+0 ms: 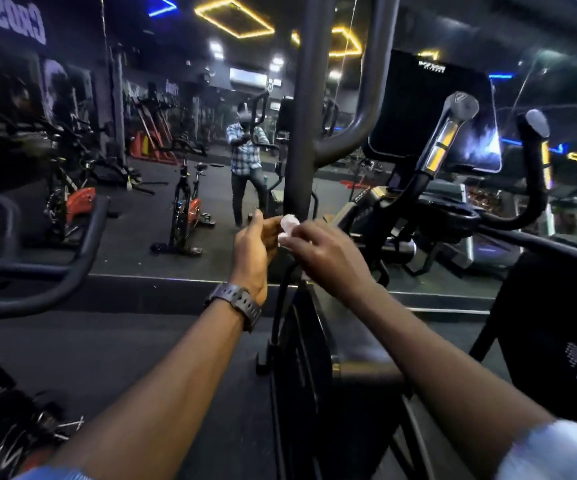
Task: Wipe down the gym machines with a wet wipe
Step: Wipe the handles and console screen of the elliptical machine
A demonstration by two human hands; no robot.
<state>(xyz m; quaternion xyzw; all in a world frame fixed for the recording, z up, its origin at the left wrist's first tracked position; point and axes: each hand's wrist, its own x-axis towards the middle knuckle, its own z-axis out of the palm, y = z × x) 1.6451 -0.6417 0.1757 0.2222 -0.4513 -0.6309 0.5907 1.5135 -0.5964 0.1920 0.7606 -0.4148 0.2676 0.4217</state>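
A small white wet wipe [288, 225] is bunched up between both hands, just in front of the black upright pole [302, 109] of an elliptical machine. My left hand [254, 252], with a dark watch on its wrist, holds the wipe's left side with its fingertips. My right hand [325, 252] pinches the wipe from the right. The wipe sits at the pole's lower part; whether it touches the pole I cannot tell. The machine's dark console [432, 109] and two grips with yellow bands [442, 147] stand to the right.
A wall mirror ahead reflects a person in a checked shirt [245, 150] and spin bikes [186, 209]. A curved black handlebar [37, 271] of another machine is at the left. The elliptical's black body [300, 375] rises between my forearms. Dark rubber flooring [107, 348] lies below.
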